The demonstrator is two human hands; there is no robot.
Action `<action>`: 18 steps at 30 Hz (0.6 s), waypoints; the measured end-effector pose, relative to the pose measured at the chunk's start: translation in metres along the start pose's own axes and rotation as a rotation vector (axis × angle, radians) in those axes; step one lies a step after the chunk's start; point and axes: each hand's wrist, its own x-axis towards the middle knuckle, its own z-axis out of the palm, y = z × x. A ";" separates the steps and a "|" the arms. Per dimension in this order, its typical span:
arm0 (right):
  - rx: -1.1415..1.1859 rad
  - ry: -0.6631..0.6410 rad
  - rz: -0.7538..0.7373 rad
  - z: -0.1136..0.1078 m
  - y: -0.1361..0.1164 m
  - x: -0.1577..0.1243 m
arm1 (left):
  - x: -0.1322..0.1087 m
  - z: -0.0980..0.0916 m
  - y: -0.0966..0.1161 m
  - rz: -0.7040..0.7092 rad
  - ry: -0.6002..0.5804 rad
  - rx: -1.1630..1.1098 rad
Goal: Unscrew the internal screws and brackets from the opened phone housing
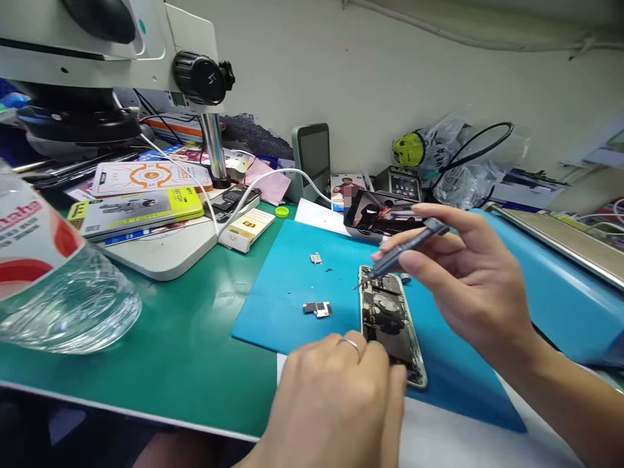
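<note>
An opened smartphone (pixel 390 318) lies on a blue mat (pixel 273 279), its inner parts and battery exposed. My left hand (pixel 336 390), wearing a ring, is curled over the phone's near end and grips its lower left edge; the fingertips are hidden behind the hand. Between the thumb and fingers of my right hand (pixel 468 273) is a dark grey screwdriver (pixel 407 252), slanting down to the left. Its tip is by the phone's far left corner; contact cannot be made out. Left of the phone are a small board piece (pixel 318 309) and a metal plate (pixel 316 259).
A water bottle (pixel 58 279) stands at the left. Behind it, a microscope (pixel 160 58) overhangs boxes (pixel 141 211) and a white cable (pixel 258 175). A phone playing video (pixel 375 213) leans behind the mat, near a grey-green display device (pixel 312 156). Plastic bags (pixel 468 169) lie at the back right.
</note>
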 end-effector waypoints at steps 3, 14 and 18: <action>0.078 0.108 0.059 -0.024 0.010 -0.013 | 0.003 -0.001 -0.005 -0.043 0.008 0.062; 0.227 0.238 0.105 -0.026 0.020 -0.049 | 0.008 0.017 -0.002 -0.067 -0.112 0.126; 0.264 0.261 0.166 -0.025 0.021 -0.049 | 0.006 0.018 -0.004 -0.068 -0.116 0.084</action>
